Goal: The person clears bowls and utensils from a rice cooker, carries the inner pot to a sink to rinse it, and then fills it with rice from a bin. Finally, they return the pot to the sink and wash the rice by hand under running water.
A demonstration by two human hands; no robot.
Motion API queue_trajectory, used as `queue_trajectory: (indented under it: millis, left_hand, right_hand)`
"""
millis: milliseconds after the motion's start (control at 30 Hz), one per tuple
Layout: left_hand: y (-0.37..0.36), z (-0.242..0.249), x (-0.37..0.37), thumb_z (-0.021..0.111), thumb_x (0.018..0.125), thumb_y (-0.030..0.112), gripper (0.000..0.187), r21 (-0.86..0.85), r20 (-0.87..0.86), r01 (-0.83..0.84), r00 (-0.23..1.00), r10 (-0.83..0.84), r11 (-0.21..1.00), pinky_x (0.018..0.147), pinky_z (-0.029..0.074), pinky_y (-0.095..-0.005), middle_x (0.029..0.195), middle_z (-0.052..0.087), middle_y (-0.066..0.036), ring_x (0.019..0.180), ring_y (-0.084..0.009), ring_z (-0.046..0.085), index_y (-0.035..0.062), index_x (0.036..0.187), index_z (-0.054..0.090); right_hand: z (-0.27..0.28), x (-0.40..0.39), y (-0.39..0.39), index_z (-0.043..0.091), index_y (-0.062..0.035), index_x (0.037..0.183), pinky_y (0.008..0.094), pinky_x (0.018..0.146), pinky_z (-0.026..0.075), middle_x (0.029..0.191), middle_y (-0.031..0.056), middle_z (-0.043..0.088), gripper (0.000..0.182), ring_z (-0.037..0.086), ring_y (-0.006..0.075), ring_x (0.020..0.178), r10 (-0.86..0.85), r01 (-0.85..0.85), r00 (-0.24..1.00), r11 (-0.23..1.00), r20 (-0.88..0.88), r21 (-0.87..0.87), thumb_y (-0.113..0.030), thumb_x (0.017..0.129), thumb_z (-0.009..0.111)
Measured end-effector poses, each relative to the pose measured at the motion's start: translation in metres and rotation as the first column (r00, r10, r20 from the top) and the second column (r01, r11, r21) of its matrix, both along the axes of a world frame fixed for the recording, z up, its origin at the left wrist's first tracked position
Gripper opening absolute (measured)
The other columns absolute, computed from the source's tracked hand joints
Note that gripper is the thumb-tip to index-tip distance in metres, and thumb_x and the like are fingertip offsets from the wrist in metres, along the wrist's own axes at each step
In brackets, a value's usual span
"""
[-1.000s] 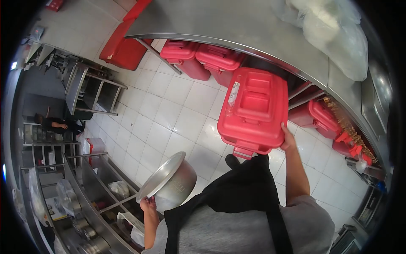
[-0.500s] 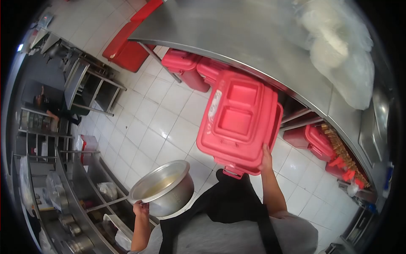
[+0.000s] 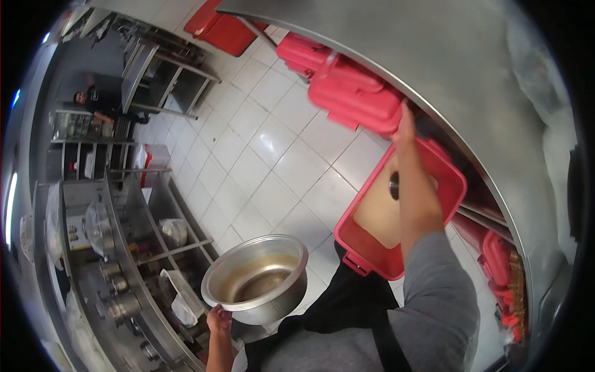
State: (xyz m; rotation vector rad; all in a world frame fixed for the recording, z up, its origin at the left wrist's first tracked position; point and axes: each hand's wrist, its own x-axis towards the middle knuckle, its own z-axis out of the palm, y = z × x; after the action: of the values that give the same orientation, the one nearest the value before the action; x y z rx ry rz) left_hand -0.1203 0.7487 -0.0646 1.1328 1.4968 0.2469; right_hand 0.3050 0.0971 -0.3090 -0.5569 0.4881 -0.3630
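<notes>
My left hand [image 3: 219, 319] grips the near rim of a wide metal pot [image 3: 282, 294], which is tilted so its inside shows, with a brownish film or shallow liquid at the bottom. With my right hand [image 3: 404, 127] I hold the edge of a red plastic lid [image 3: 353, 99], now beyond the bin it covered. Under my right forearm stands the red bin [image 3: 392, 265], uncovered. A tan, powdery-looking mass [image 3: 375, 214] lies in it, with a round metal cup-like object [image 3: 394, 185] partly hidden by my arm.
A steel counter [image 3: 396, 43] runs along the right, with more red lidded bins [image 3: 304, 53] under it. Shelves with metal pots [image 3: 121, 307] line the left side. Another person [image 3: 102, 102] is at the far left. White tiles [image 3: 273, 146] cover the floor.
My right hand has lifted the lid off the bin and carried it forward, exposing the contents. The pot stays in my left hand, its inside showing more. The view has shifted.
</notes>
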Motion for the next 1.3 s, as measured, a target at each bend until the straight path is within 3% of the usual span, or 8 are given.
queue_trajectory:
  millis: [233,367,533,633,700,800,900,1300]
  left_hand:
    - [-0.023,0.025,-0.020,0.041,0.088,0.006,0.028,-0.035,0.038,-0.067,0.997,0.069,0.997,0.089,0.049,-0.0446,0.105,0.055,-0.017,0.100,-0.0322,0.056,-0.0090,0.112,0.045]
    - [0.046,0.009,-0.072,0.043,0.086,0.004,0.027,-0.577,0.673,0.484,0.738,0.048,0.657,0.091,0.048,-0.0428,0.106,0.055,-0.018,0.101,-0.0313,0.055,-0.0079,0.110,0.046]
    - [-0.085,0.085,0.024,0.046,0.085,0.003,0.012,-0.025,0.228,0.032,0.973,-0.026,0.999,0.094,0.044,-0.0452,0.078,0.059,-0.009,0.085,-0.0258,0.059,-0.0020,0.095,0.052]
    - [-0.133,0.130,0.055,0.050,0.081,0.000,0.032,0.035,0.320,0.271,0.909,-0.268,0.962,0.093,0.045,-0.0422,0.106,0.058,-0.010,0.102,-0.0240,0.056,0.0031,0.113,0.049]
    - [-0.161,0.162,0.074,0.051,0.081,-0.001,0.034,0.064,0.377,0.383,0.846,-0.378,0.921,0.092,0.045,-0.0410,0.107,0.060,-0.010,0.102,-0.0234,0.057,0.0034,0.114,0.048]
    - [-0.174,0.195,0.071,0.051,0.080,-0.002,0.038,0.047,0.441,0.459,0.787,-0.431,0.887,0.095,0.042,-0.0398,0.113,0.057,-0.012,0.106,-0.0248,0.055,0.0026,0.117,0.047]
    - [-0.160,0.185,0.053,0.051,0.077,-0.001,0.041,0.023,0.513,0.526,0.723,-0.462,0.850,0.095,0.042,-0.0395,0.116,0.056,-0.012,0.108,-0.0246,0.054,0.0024,0.117,0.046]
    - [-0.121,-0.075,0.054,0.047,0.086,0.024,0.043,-0.311,0.127,0.153,0.985,-0.119,0.938,0.099,0.036,-0.0434,0.122,0.052,-0.015,0.114,-0.0307,0.048,-0.0007,0.121,0.046]
  right_hand:
    - [-0.031,0.077,-0.054,0.046,-0.0052,0.126,0.0409,0.095,0.042,0.124,0.0121,0.052,0.053,0.052,0.0283,0.110,-0.230,0.149,0.889,0.963,-0.397,-0.223,-0.038,0.087,0.057]
    - [-0.023,0.071,-0.076,0.049,-0.0039,0.123,0.0398,0.094,0.042,0.118,0.0143,0.055,0.050,0.053,0.0308,0.108,-0.194,-0.020,0.843,0.921,-0.502,-0.388,-0.038,0.086,0.056]
    - [0.002,0.026,-0.044,0.053,-0.0022,0.118,0.0385,0.092,0.042,0.111,0.0171,0.059,0.048,0.054,0.0340,0.104,-0.307,-0.746,0.462,0.373,-0.832,-0.552,-0.038,0.086,0.055]
    - [0.036,-0.068,0.063,0.059,-0.0037,0.103,0.0381,0.085,0.044,0.097,0.0124,0.064,0.038,0.060,0.0264,0.090,-0.111,-0.097,0.981,0.413,-0.156,-0.906,-0.038,0.092,0.046]
    - [-0.051,-0.124,0.115,0.055,-0.0068,0.112,0.0369,0.079,0.045,0.103,0.0107,0.063,0.050,0.059,0.0212,0.091,0.609,-0.818,0.574,0.457,-0.547,-0.349,-0.051,0.089,0.047]
    - [0.054,-0.189,0.162,0.043,-0.0102,0.130,0.0314,0.075,0.043,0.112,0.0087,0.056,0.072,0.053,0.0184,0.097,0.943,-0.963,0.037,0.123,-0.331,0.242,-0.066,0.086,0.035]
    - [0.082,-0.208,0.165,0.038,-0.0085,0.134,0.0344,0.082,0.043,0.110,0.0081,0.056,0.064,0.052,0.0182,0.100,0.906,-0.885,0.407,0.359,0.114,0.298,-0.051,0.087,0.050]
    - [0.149,-0.339,0.124,0.026,-0.0053,0.138,0.0296,0.087,0.043,0.103,0.0061,0.055,0.076,0.055,0.0143,0.097,0.552,-0.573,0.814,0.715,-0.181,-0.400,0.000,0.075,0.067]
